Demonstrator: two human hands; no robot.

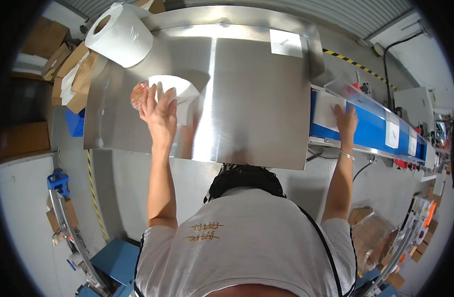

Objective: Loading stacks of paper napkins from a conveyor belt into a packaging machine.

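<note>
My left hand [159, 110] is over the left part of a steel table [256, 94], fingers spread and stretched out. Beneath its fingertips lies white paper [185, 94], seemingly a small stack with a curved far edge. Just left of those fingers, a round thing with a red, multicoloured pattern [139, 95] is partly covered. My right hand [347, 121] reaches over a blue conveyor belt [368, 129] to the right of the table. Its fingers look apart, at the right edge of a white sheet [327, 110] on the belt's near end.
A big white paper roll [125, 37] stands at the table's far left corner. Another white sheet [286, 43] lies far right on the table. Farther along the belt are more white sheets [392, 131], beside a clear guard [370, 106]. Cardboard boxes [78, 74] flank the table's left.
</note>
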